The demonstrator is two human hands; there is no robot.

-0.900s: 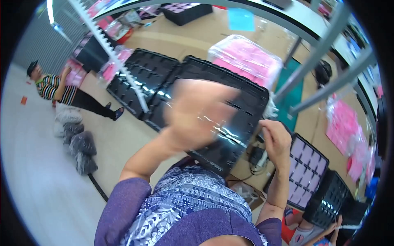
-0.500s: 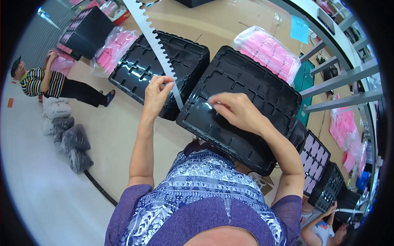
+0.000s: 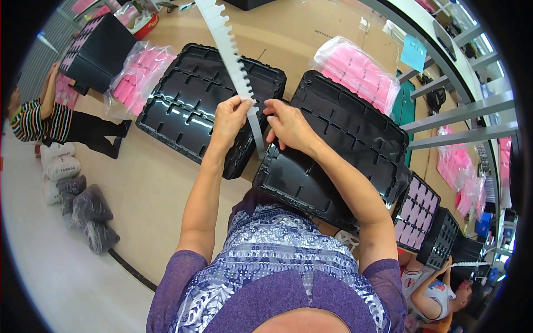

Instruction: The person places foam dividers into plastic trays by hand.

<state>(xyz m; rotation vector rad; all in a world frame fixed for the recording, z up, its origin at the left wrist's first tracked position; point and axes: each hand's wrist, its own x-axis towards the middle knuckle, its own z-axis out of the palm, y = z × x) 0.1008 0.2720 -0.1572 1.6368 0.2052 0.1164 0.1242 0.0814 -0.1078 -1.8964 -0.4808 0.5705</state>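
Observation:
My left hand (image 3: 227, 123) pinches the edge of a long white strip with notches along one side (image 3: 236, 65). The strip slants from the top of the view down to the gap between two stacks of black plastic trays. Just right of the strip is my right hand (image 3: 291, 126), its fingers bent and apart with nothing seen in them. It hovers over the near left corner of the right tray stack (image 3: 344, 144). The left tray stack (image 3: 186, 111) lies beyond my left hand, partly behind the strip. Both top trays have shallow moulded compartments.
Bags of pink pieces (image 3: 358, 72) lie behind the right stack, and more pink pieces (image 3: 139, 77) beside the left one. A metal frame (image 3: 461, 119) stands at right. One person (image 3: 55, 122) stands at far left; another (image 3: 438, 294) works at lower right. Dark bags (image 3: 91, 205) sit on the floor.
My right hand has moved left from over the right tray to beside the strip. The strip and my left hand have shifted slightly right, and the whole view has turned a little.

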